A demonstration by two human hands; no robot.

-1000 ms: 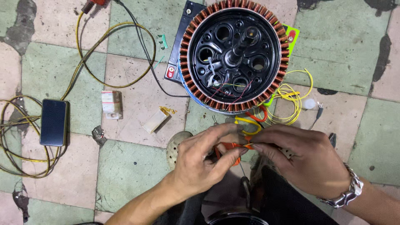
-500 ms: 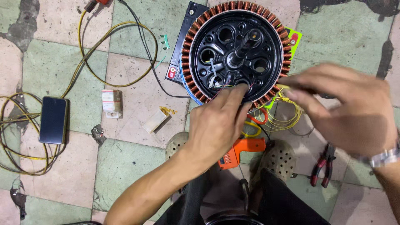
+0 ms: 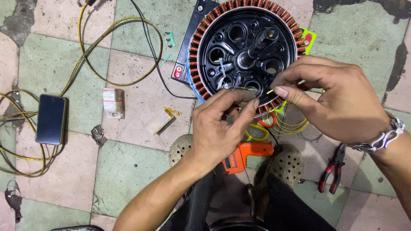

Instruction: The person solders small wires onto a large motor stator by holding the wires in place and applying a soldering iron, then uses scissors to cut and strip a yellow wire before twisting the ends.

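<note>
A round black motor stator (image 3: 246, 47) with a ring of copper windings lies on the tiled floor in front of me. My left hand (image 3: 220, 126) is at its near rim, thumb and fingers pinched on thin wires (image 3: 242, 88) that come out of the stator. My right hand (image 3: 332, 96) is just to the right, its fingertips pinched on a thin yellow wire end (image 3: 270, 91). The two hands are close together but apart. A metal bracelet (image 3: 381, 137) is on my right wrist.
An orange tool (image 3: 246, 155) lies between my feet in perforated shoes (image 3: 287, 162). Red-handled pliers (image 3: 332, 169) lie at right. Yellow wire coils (image 3: 291, 126), a dark phone (image 3: 51, 118), a small white box (image 3: 112, 102), a small packet (image 3: 158, 122) and long yellow and black cables (image 3: 120, 47) lie on the floor.
Both hands rose from low down by the orange tool up to the stator's near rim. The right hand has come in from the right and now pinches a thin yellow wire.
</note>
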